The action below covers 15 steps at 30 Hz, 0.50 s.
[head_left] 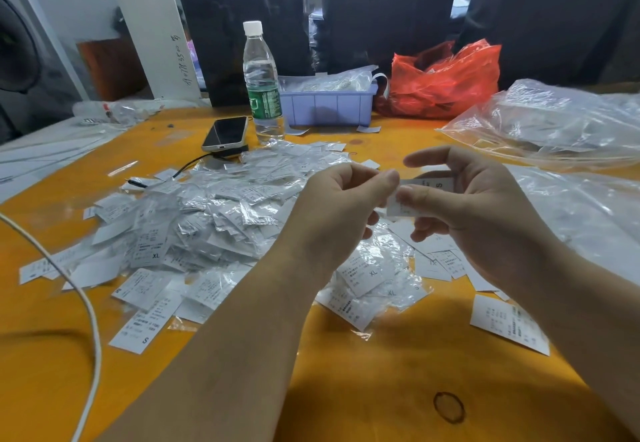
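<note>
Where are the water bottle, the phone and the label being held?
water bottle (262, 74), head view, clear body above green wrapper.
phone (227, 132), head view, middle of dark screen.
held label (425, 183), head view, strip near printed S.

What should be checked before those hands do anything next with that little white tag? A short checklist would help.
1. Tag pinched by both the left hand and the right hand: ok.
2. Size letter readable, an S shows: ok.
3. Tag bare or inside a plastic sleeve: cannot tell.
4. Pile of tags lies on the table just below the hands: ok.
5. Water bottle upright and capped behind the pile: ok.
</note>
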Each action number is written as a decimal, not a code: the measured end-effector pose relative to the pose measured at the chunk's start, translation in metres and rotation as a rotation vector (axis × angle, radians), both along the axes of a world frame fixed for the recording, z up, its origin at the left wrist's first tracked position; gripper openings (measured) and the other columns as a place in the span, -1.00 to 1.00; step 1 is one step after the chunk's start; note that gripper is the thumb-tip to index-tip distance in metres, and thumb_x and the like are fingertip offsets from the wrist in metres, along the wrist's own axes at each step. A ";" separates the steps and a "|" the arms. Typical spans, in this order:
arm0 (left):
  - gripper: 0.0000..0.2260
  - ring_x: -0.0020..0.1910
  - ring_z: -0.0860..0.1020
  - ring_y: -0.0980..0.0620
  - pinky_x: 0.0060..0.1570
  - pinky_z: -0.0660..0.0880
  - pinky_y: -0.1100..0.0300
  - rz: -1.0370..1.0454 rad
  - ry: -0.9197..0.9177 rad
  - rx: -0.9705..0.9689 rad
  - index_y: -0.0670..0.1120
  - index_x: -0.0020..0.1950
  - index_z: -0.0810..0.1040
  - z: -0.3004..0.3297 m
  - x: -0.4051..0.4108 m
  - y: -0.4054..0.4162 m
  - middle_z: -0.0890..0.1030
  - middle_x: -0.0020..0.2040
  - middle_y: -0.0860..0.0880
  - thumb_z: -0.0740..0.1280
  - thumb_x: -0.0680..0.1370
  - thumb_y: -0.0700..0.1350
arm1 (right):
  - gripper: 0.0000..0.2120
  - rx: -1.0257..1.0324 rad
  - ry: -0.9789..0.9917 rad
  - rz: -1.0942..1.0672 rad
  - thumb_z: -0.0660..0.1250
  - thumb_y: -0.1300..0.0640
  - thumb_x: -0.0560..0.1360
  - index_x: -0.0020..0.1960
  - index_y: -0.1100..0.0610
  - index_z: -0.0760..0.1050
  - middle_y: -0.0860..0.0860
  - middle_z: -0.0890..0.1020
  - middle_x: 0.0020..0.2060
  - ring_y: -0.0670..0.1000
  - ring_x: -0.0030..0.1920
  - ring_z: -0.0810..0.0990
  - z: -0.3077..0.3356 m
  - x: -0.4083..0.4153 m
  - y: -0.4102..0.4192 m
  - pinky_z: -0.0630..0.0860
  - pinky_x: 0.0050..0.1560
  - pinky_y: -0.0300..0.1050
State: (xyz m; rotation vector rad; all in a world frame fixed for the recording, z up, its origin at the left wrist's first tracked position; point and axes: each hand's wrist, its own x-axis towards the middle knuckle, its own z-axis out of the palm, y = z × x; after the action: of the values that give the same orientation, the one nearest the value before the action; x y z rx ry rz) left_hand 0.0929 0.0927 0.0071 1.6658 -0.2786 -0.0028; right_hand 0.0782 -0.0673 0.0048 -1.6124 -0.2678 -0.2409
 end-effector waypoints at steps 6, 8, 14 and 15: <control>-0.91 -0.35 0.51 0.12 -0.28 0.48 0.26 0.091 -0.019 0.022 -0.07 -0.14 0.62 0.001 0.005 0.004 0.61 -0.32 0.07 0.39 0.55 -0.12 | -0.76 0.019 0.025 -0.035 0.45 0.20 0.42 0.07 0.11 0.56 0.09 0.66 -0.29 -0.01 -0.41 0.55 0.001 0.002 -0.003 0.58 -0.37 -0.13; -0.92 -0.36 0.50 0.14 -0.32 0.47 0.29 0.099 0.005 0.029 -0.08 -0.13 0.62 0.001 0.005 0.005 0.62 -0.31 0.06 0.38 0.56 -0.13 | -0.80 0.003 0.039 -0.069 0.42 0.28 0.47 0.07 0.12 0.55 0.12 0.68 -0.26 -0.03 -0.40 0.55 0.001 0.003 -0.003 0.58 -0.36 -0.14; -0.85 -0.36 0.48 0.15 -0.39 0.46 0.37 0.136 -0.033 0.159 -0.04 -0.16 0.62 0.002 0.010 0.010 0.60 -0.32 0.09 0.33 0.59 -0.15 | -0.85 -0.033 0.108 -0.097 0.39 0.29 0.50 0.05 0.14 0.54 0.03 0.67 -0.36 -0.02 -0.38 0.55 -0.001 0.006 -0.002 0.62 -0.34 -0.11; -0.84 -0.35 0.48 0.14 -0.41 0.46 0.38 0.154 -0.049 0.219 -0.02 -0.16 0.61 0.002 0.011 0.013 0.61 -0.30 0.08 0.31 0.60 -0.14 | -0.85 -0.034 0.116 -0.118 0.37 0.30 0.51 0.05 0.15 0.54 0.02 0.67 -0.36 -0.02 -0.39 0.55 0.000 0.008 -0.005 0.61 -0.34 -0.10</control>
State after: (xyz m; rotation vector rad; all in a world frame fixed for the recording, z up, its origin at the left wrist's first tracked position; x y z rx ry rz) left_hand 0.1043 0.1053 0.0092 1.9039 -0.1920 0.1272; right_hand 0.0863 -0.0720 0.0051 -1.6718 -0.0877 -0.2329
